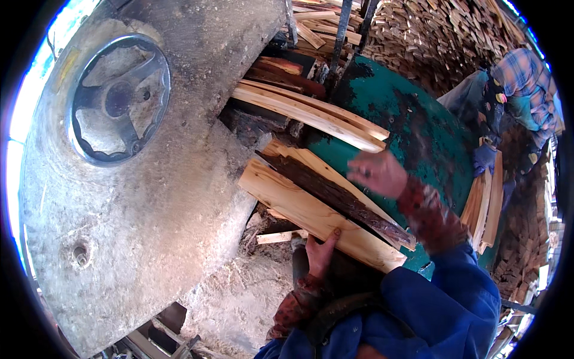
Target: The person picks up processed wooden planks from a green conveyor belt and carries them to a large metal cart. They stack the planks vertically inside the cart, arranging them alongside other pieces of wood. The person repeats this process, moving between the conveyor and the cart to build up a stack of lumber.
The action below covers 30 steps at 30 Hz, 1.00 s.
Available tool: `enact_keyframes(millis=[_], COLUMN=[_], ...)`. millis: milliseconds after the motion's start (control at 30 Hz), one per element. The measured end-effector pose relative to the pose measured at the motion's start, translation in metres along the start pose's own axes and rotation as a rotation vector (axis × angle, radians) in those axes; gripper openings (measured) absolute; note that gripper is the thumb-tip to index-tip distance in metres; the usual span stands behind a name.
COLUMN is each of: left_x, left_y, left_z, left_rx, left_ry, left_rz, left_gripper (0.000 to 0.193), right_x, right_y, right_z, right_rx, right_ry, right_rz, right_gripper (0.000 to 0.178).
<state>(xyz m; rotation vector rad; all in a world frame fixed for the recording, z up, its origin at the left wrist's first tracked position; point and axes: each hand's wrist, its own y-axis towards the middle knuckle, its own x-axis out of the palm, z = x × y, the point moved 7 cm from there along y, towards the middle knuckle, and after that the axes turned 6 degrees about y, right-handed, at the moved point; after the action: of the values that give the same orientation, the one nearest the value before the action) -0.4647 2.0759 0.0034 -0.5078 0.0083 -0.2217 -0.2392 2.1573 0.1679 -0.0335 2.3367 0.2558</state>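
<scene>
My left hand (320,254) grips the near edge of a pale wooden board (317,212), its thumb on top and the other fingers hidden beneath. Against the board's far side lies a piece with dark bark (335,194), with a lighter slab edge behind it. My right hand (379,173) is raised over the green surface, slightly blurred, its fingers loosely bent and apart with nothing visible in them. Just beyond it are the ends of two long pale planks (317,119), lying side by side. A short wood strip (280,237) sits left of my left hand.
A large, worn metal plate (179,197) with a handwheel (119,99) fills the left. A green, chipped metal table (406,113) stretches to the right. A co-worker (514,90) in plaid bends there, a gloved hand at several boards (481,197). Stacked wood (430,30) rises behind.
</scene>
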Motion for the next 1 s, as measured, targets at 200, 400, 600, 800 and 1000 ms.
enact_keyframes(millis=[200,400,600,800,1000], left_x=[-0.001,-0.002,0.000,0.000,-0.006], left_y=[-0.003,-0.002,0.001,-0.001,0.003], left_z=[-0.001,0.002,0.003,0.014,0.006], left_rx=[-0.033,-0.005,-0.031,-0.011,0.006], left_ry=[0.065,0.069,-0.038,-0.086,0.098], left_rz=[-0.001,-0.010,-0.057,-0.077,-0.065], left_gripper=[0.057,0.051,0.050,0.051,0.052], right_x=[-0.015,0.025,0.030,0.015,0.013], right_y=[0.174,0.250,0.256,0.272,0.306], right_z=[0.066,0.128,0.141,0.157,0.182], right_rx=[-0.086,0.146,0.141,0.173,0.277], right_ry=[-0.110,-0.003,-0.109,-0.451,-0.590], right_rz=[0.193,-0.019,-0.078,0.142,0.074], right_gripper=[0.025,0.046,0.035,0.029,0.041])
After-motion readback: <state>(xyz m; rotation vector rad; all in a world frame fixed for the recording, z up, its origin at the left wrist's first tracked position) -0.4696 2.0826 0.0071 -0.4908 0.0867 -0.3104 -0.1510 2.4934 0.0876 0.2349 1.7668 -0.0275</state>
